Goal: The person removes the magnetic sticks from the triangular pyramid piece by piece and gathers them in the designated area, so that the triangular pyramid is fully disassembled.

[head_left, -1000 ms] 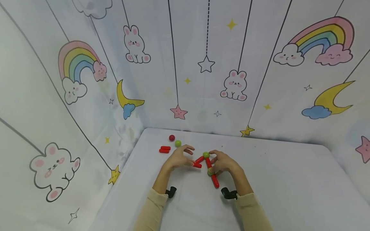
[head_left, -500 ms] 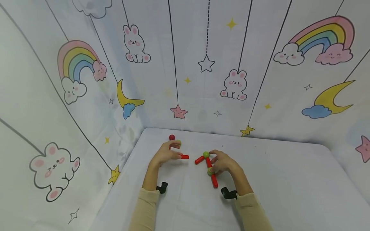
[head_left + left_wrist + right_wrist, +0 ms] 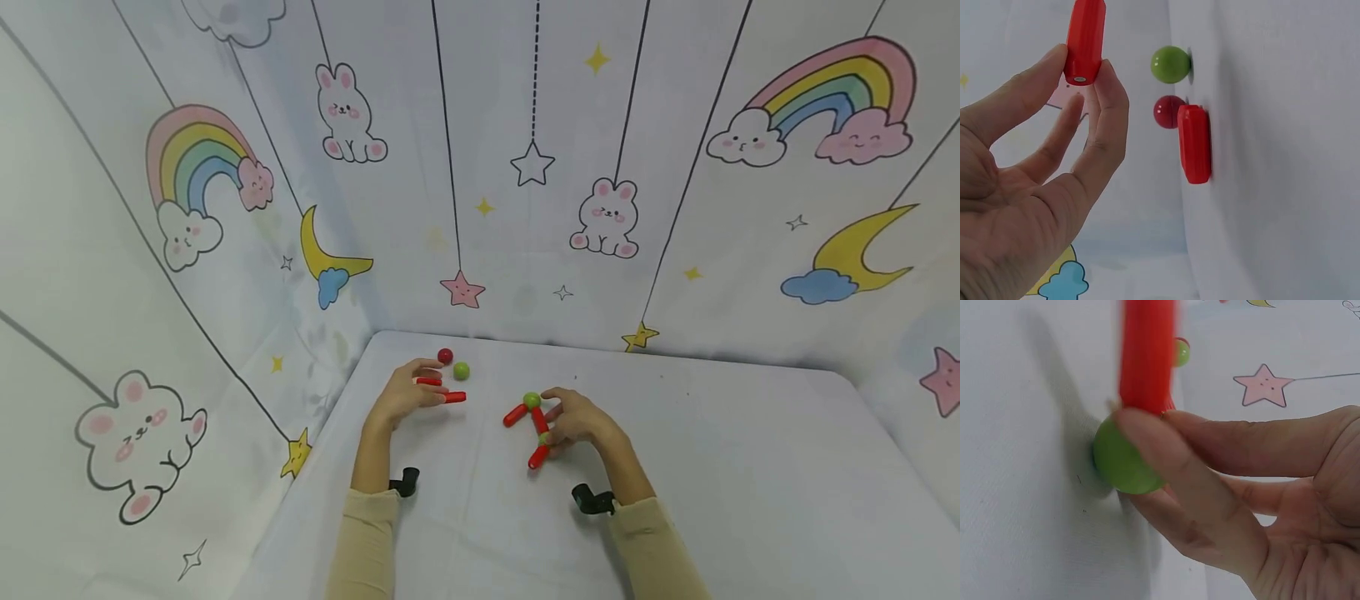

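My left hand (image 3: 405,395) pinches a red magnetic rod (image 3: 1085,42) between thumb and fingertip, raised above the table; a pale metal disc shows at its end. Behind it lie another red rod (image 3: 1195,145), a dark red ball (image 3: 1168,112) and a green ball (image 3: 1170,64). My right hand (image 3: 576,419) pinches a green ball (image 3: 1124,456) in a joined figure. From that ball one red rod (image 3: 538,457) points toward me and left. Another red rod (image 3: 540,420) links it to a farther green ball (image 3: 532,401), where a third red rod (image 3: 515,415) slants off left.
A white cloth covers the table (image 3: 735,467). Printed white curtains (image 3: 480,242) rise behind it and along the left side. Dark camera mounts (image 3: 592,500) sit at both wrists.
My left hand has carried its red rod left, toward the loose pieces. The near rod by my right hand has swung from pointing right to pointing left; that hand stays in place.
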The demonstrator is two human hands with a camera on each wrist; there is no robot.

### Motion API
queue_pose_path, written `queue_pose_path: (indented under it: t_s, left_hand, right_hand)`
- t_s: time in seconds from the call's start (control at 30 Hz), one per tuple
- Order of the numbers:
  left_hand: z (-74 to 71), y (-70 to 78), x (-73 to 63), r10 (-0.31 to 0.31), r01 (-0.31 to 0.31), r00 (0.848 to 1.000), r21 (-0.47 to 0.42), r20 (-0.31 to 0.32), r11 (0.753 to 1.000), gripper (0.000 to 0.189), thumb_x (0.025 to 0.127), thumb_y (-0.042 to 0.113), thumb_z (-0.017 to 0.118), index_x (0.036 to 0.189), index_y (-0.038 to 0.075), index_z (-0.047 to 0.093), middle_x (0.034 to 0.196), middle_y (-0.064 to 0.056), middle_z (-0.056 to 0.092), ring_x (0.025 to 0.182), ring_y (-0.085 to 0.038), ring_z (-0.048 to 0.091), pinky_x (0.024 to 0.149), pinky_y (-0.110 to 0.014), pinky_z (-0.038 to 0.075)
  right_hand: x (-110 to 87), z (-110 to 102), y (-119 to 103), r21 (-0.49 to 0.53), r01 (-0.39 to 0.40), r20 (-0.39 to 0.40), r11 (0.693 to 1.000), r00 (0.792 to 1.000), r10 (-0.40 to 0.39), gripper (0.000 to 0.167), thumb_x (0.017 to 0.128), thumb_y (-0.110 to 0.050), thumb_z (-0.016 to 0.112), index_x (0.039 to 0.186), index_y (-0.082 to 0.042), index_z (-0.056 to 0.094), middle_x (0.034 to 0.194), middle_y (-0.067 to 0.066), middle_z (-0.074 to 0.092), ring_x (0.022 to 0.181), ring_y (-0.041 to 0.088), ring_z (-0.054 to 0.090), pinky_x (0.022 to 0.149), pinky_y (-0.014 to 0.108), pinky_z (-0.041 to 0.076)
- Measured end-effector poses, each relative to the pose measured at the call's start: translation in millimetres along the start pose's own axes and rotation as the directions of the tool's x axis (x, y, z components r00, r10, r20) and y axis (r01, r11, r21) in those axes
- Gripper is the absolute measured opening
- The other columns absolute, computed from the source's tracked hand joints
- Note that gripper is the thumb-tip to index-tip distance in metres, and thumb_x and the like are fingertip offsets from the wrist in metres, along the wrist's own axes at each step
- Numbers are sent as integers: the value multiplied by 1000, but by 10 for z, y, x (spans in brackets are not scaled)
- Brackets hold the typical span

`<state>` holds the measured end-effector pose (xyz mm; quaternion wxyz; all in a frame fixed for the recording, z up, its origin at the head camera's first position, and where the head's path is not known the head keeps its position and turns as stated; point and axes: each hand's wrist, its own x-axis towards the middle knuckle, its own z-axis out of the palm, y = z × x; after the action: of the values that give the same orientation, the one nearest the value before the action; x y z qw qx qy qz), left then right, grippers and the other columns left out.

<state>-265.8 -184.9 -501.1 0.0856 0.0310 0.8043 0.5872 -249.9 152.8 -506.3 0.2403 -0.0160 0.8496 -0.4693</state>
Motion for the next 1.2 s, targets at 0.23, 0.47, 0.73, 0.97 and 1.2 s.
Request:
queue_pose_path:
  t_s: [0.23,0.47,0.73,0.97,1.2]
  left_hand:
    - [-153,-95,-26,-58,57,994,-13,-92,998,58,88,-3,76,142,8,58,145,-23,54,111,-34,69,90,-36,60]
    - [-246,-200,-34,-102,102,978,-6,-182,995,61,86,-12,75,143,-1,54,144,-30,51,115,-39,68,88,-33,61]
    - [-250,-289,26,-128,151,959,75,-253,986,62,85,-14,73,143,-2,55,141,-28,53,112,-37,70,92,-39,60]
    - [-227,-323,75,-116,162,952,147,-282,976,62,84,-9,76,143,-3,55,140,-29,54,107,-36,71,95,-45,57]
    - [-238,-361,107,-112,167,949,169,-296,971,63,83,-10,77,142,-4,55,139,-31,55,108,-38,69,94,-47,57]
  right_hand:
    - [7,-14,9,-7,6,2,1000,1000,-6,80,77,16,78,150,-2,50,127,23,62,77,25,70,65,36,63]
    - [17,-13,9,-20,6,1,1000,1000,-6,78,78,16,78,149,-2,51,127,23,62,79,25,69,66,35,63]
    - [26,-9,10,19,-9,11,1000,1000,8,81,77,19,76,150,-2,50,128,23,61,82,27,70,66,37,63]
    - [20,-7,6,2,-13,0,1000,1000,13,80,78,16,79,150,-3,50,127,22,63,74,24,72,66,36,63]
    - [36,-2,7,-19,-10,5,1000,1000,10,80,78,14,80,150,-4,50,128,22,63,76,24,71,66,34,62]
